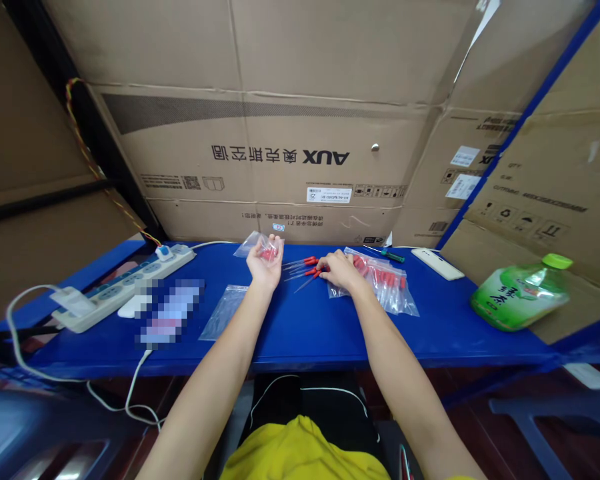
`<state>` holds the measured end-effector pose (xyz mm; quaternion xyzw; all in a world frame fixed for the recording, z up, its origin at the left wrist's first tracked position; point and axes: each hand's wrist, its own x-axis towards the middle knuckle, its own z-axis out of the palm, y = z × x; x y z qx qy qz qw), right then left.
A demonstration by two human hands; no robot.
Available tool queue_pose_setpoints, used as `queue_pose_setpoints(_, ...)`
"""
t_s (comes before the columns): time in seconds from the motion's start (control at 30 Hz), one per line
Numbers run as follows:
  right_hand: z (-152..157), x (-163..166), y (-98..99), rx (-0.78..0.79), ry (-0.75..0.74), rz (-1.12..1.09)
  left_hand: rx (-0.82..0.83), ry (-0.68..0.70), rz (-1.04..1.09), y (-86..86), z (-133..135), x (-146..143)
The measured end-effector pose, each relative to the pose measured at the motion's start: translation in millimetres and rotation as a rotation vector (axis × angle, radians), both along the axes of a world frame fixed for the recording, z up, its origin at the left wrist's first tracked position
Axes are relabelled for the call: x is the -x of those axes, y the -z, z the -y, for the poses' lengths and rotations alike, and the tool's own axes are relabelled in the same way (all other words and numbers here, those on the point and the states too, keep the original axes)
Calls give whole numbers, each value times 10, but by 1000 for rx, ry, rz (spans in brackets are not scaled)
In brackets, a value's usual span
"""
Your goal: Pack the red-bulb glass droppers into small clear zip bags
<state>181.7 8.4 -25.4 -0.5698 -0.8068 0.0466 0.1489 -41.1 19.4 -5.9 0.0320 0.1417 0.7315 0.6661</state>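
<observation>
My left hand [265, 268] is raised a little above the blue shelf, palm up, with its fingers curled round a clear plastic bag [247, 245]. Something red shows inside that bag. My right hand [341, 270] is lower, its fingertips closed on the red handle end of a thin screwdriver [311, 272]. Several similar red-handled screwdrivers lie together there, their shafts pointing left. Beneath and to the right of my right hand, filled clear bags [393, 290] with red handles lie overlapping. A flat clear bag [225, 312] rests left of my left forearm.
On the left are a white power strip [135, 283] with cables and a blurred-out phone [173, 312]. A green-handled screwdriver [391, 255], a white flat device [437, 263] and a green-labelled bottle [520, 297] are on the right. Cardboard [280, 53] walls the back.
</observation>
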Motion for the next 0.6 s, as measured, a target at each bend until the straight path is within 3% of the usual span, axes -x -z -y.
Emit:
queue_pose_setpoints(0.2,-30,-79,-27,13,-75,-130,-26,-11,34,-20,-15,71)
queue_pose_setpoints(0.6,0,-10,-6,36,-86,-14,-21,-34,34,-60,-13,105)
